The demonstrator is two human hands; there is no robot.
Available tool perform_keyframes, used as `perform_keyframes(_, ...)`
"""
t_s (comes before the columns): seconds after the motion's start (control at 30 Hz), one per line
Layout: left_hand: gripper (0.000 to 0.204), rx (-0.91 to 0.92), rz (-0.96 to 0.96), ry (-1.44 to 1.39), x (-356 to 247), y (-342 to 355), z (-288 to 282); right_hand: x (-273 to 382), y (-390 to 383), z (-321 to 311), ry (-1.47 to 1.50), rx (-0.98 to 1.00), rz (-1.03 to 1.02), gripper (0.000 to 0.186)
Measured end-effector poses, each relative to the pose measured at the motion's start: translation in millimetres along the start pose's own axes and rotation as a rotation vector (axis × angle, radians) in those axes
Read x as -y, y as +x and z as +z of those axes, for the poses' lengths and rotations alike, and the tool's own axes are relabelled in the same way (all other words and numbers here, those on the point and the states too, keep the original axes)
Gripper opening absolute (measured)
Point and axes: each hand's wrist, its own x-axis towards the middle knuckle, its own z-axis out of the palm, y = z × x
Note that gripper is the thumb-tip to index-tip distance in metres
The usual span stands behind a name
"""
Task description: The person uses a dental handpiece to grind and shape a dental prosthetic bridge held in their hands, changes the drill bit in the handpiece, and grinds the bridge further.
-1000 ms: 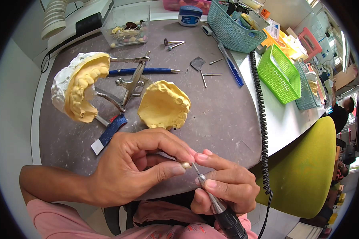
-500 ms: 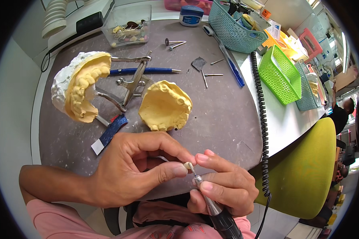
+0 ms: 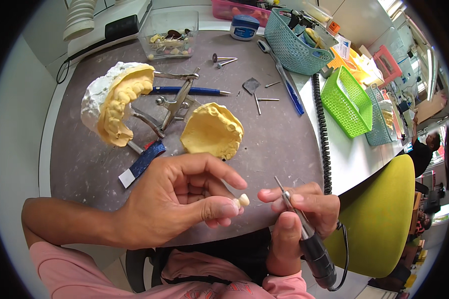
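Note:
Between the thumb and fingers of my left hand (image 3: 177, 199) sits a small cream-coloured dental crown (image 3: 242, 200), its end sticking out past the thumb tip. My right hand (image 3: 307, 207) grips a dental handpiece (image 3: 315, 251) with a black body and silver nose. A thin bur (image 3: 280, 184) points up and left from it, apart from the crown. Beyond my hands lies a yellow plaster dental cast (image 3: 212, 132). Left of it, a metal articulator (image 3: 176, 107) carries a yellow-and-white dental model (image 3: 115, 104). A blue strip (image 3: 147, 162) lies close to my left hand.
A blue pencil (image 3: 199, 91), loose burs (image 3: 227, 63), a grey square piece (image 3: 251, 85) and a toothbrush (image 3: 284, 79) lie on the grey mat. Behind stand a clear box (image 3: 169, 47) and a blue-lidded jar (image 3: 244, 28). Baskets (image 3: 348, 104) and a black coiled cord (image 3: 322, 134) line the right.
My right hand has drawn back to the right with the handpiece, so the bur is off the crown. My left fingers have opened a little around the crown, which now shows more.

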Motion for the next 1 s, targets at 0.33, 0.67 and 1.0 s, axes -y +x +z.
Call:
perform_keyframes(0.33,0.014,0.009,0.010,0.010,1.7,0.5,-1.8,-2.7,17.0,7.0,-0.038,0.212,0.130,0.023)
perform_keyframes(0.67,0.020,0.008,0.037,0.028,4.3,1.1,-1.2,-4.7,11.4,7.4,-0.058,0.091,0.120,0.021)
perform_keyframes(1.0,0.020,0.007,0.078,0.043,6.9,2.6,-0.9,-3.8,12.8,7.5,-0.092,0.081,0.132,0.023)
